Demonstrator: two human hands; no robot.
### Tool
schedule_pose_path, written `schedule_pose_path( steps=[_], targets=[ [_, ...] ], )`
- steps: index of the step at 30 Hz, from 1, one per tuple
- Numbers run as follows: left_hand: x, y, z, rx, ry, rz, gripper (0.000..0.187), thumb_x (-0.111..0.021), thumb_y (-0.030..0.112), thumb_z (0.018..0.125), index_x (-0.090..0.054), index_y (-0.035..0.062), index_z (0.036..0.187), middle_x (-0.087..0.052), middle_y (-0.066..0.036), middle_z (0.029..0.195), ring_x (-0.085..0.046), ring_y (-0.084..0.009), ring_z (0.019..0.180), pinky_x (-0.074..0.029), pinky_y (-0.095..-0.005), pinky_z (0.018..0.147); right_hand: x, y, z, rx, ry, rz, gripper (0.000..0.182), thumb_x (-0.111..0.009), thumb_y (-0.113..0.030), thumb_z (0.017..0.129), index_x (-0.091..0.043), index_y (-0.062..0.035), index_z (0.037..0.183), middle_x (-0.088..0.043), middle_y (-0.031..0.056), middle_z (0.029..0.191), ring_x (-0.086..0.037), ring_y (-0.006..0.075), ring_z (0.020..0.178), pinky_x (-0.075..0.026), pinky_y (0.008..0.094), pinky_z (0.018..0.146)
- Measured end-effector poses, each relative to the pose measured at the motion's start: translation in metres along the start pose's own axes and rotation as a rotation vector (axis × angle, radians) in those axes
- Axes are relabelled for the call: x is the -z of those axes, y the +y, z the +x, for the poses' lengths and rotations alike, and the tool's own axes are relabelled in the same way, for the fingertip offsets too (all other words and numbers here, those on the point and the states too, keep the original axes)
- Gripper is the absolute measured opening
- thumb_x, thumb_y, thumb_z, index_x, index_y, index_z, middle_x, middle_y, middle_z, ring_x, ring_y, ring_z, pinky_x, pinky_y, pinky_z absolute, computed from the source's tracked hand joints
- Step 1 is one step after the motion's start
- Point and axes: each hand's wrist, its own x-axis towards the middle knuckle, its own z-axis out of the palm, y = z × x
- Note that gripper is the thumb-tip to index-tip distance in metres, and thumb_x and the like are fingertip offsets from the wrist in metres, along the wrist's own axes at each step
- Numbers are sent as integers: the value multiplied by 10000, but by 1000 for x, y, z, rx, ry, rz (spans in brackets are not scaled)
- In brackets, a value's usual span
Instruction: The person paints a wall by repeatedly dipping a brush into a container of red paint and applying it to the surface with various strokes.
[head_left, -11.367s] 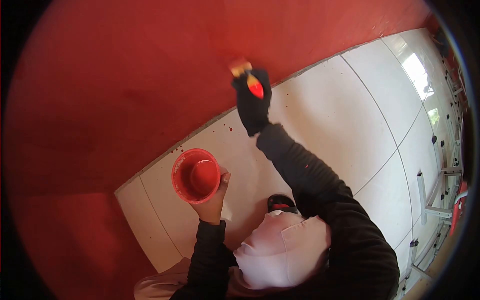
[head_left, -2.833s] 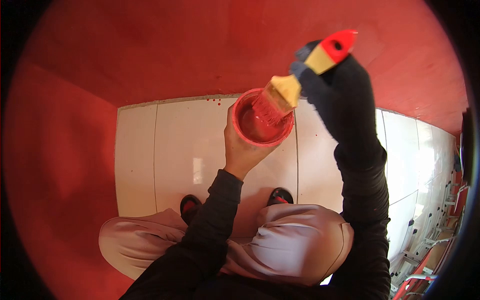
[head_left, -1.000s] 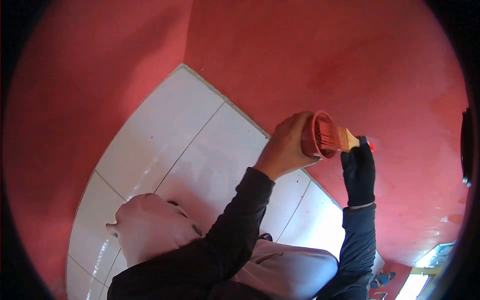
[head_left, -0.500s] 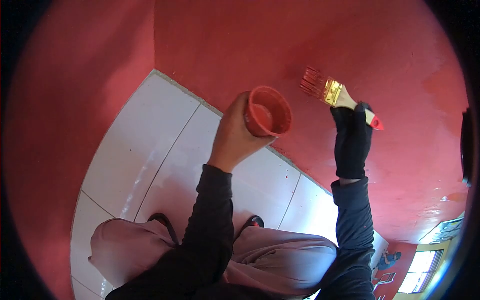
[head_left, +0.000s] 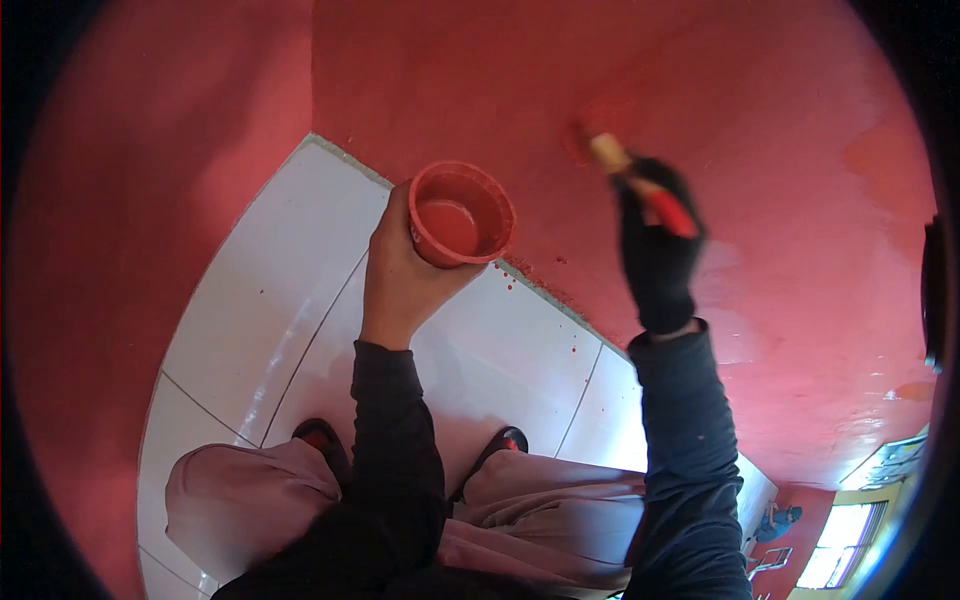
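My bare left hand [head_left: 410,285] is wrapped round a red cup [head_left: 462,215], whose open top faces me and shows red paint inside. My right hand [head_left: 658,235], in a black glove, grips a paintbrush [head_left: 612,155] with a pale handle and red end. The brush is blurred, its bristles at the red wall [head_left: 480,80], where a wetter, brighter red patch surrounds them. The cup is to the left of the brush, over the edge between wall and floor.
White floor tiles [head_left: 270,270] lie below, with red drips near the wall's base. My shoes [head_left: 510,440] are on the tiles. Far off at the lower right are a person [head_left: 778,522], a ladder [head_left: 772,560] and a bright window [head_left: 842,545].
My left hand has moved left with the cup. The right hand has carried the brush left onto the wall, and a fresh wet patch shows there.
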Motion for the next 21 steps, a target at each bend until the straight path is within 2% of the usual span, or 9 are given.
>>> schedule_pose_path(
  steps=[2,5,7,10,12,15,18,19,21],
  targets=[
    [5,4,2,-12,5,27,747,-873,145,525,-477,55,1152,-592,-119,1102,-592,-282,1013,-504,-368,821,-22,1,-11,-213,-173,79,128,-685,-76,809,-629,-20,910,-652,113,925,-636,215,861,-487,298,778],
    [15,9,5,-23,29,60,762,-878,141,518,-476,57,1159,-594,-115,1102,-593,-273,1014,-505,-361,819,-19,34,8,-196,-41,-30,163,-668,-27,818,-614,-23,971,-642,78,936,-609,155,883,-473,273,800],
    [19,12,5,-14,35,54,771,-881,143,514,-475,58,1164,-596,-114,1101,-593,-269,1013,-505,-359,818,6,28,43,18,160,-60,157,-631,-40,855,-603,-20,1008,-641,74,916,-600,136,845,-479,266,779],
    [23,15,8,-64,52,25,775,-883,141,514,-478,60,1169,-601,-112,1099,-594,-260,1010,-504,-355,817,30,1,71,45,235,-217,150,-630,-19,846,-617,-18,996,-644,99,923,-624,178,861,-484,277,794],
    [27,19,8,-62,80,48,774,-881,134,513,-483,62,1174,-606,-108,1095,-594,-252,1005,-501,-348,821,29,2,71,411,236,-334,231,-645,33,772,-630,-29,994,-647,114,952,-619,264,915,-478,330,833],
    [32,22,9,-104,109,63,778,-882,127,507,-488,66,1176,-606,-104,1100,-594,-251,1003,-499,-345,827,-30,28,7,258,-136,-489,307,-668,-122,764,-663,-170,1067,-591,163,1109,-551,338,1044,-441,428,908],
    [40,27,10,-83,110,57,787,-884,123,501,-490,70,1179,-604,-101,1104,-591,-247,1010,-496,-344,834,-80,27,-52,265,-437,-193,213,-642,-155,826,-659,-132,1038,-607,157,1067,-572,333,1002,-457,416,877],
    [41,29,8,-92,115,56,787,-884,123,501,-490,70,1179,-604,-101,1104,-591,-247,1010,-496,-344,834,-82,27,-50,273,-430,-196,213,-642,-155,826,-659,-132,1038,-607,157,1067,-572,333,1002,-457,416,877],
    [43,29,8,-104,144,72,796,-887,123,496,-486,69,1182,-600,-99,1108,-587,-247,1017,-495,-350,838,-81,23,-35,-2,-320,79,174,-620,-150,842,-649,-100,1006,-625,134,1028,-593,302,978,-466,384,859]
  ],
)
